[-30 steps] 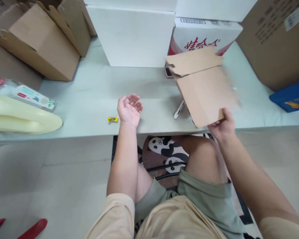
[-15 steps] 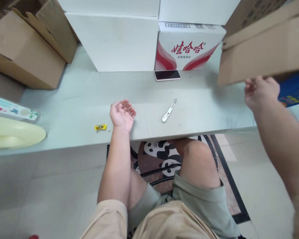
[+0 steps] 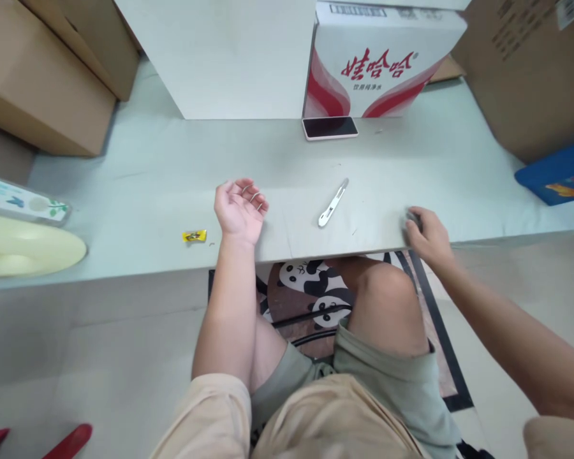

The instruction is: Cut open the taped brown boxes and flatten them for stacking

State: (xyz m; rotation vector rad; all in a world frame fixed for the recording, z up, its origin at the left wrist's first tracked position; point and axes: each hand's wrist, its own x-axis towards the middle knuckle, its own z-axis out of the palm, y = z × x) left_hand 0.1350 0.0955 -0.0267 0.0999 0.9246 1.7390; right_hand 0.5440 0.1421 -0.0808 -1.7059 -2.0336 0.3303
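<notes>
My left hand (image 3: 242,210) rests palm up on the pale cloth-covered table, fingers loosely curled and apart, with nothing in it. Just left of it lies a small yellow wrapped packet (image 3: 194,236). Near the front edge on the right, my right hand (image 3: 429,234) has its fingers closed together; something small and dark grey shows at the fingertips, too unclear to name. Between the two hands lies a white utility knife (image 3: 333,203), slanting away to the right. Behind it a phone (image 3: 330,128) lies flat, dark screen up, against a white and red carton (image 3: 382,70).
A large white box (image 3: 229,64) stands at the back. Brown cardboard boxes (image 3: 43,83) fill the left; another brown carton (image 3: 526,76) and a blue box (image 3: 557,172) stand right. A pale yellow object (image 3: 33,250) and a clear-lidded case (image 3: 23,201) lie at left.
My right hand has left the tilted brown cardboard box and come down left to the table's front edge. That box has left the foreground. My left hand stays put; the view has shifted slightly.
</notes>
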